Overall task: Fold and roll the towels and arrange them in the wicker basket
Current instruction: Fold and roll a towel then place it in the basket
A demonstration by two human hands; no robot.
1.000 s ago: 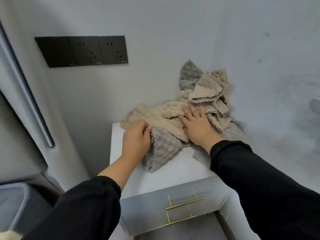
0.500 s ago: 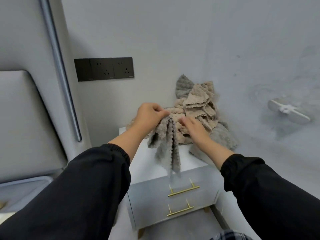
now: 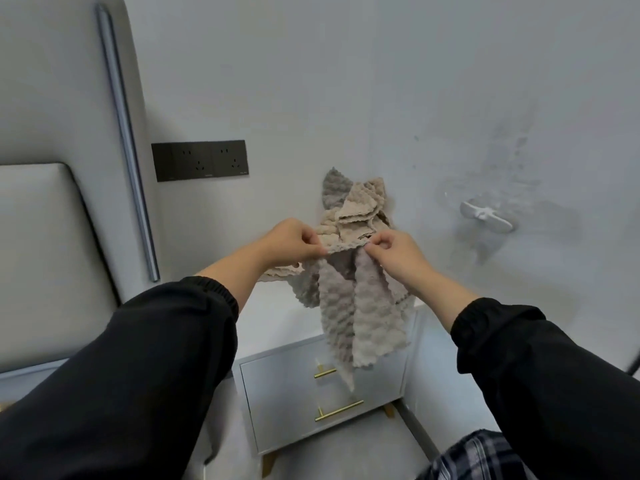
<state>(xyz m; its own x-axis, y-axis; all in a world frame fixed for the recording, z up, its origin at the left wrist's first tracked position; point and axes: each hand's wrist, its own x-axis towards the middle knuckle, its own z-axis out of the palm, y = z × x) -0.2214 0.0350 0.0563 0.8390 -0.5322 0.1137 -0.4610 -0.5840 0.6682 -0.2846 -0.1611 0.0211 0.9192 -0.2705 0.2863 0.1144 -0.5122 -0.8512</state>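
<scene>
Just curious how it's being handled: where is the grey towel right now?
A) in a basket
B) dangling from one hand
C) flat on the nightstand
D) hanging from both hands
D: the left hand and right hand each pinch the top edge of the towel, which hangs down in front of the nightstand.

I hold a taupe, bubble-textured towel aloft, its scalloped top edge pinched between my left hand and right hand. It hangs bunched in long vertical folds. Behind it, a heap of towels, beige and grey, lies crumpled in the corner on the nightstand.
</scene>
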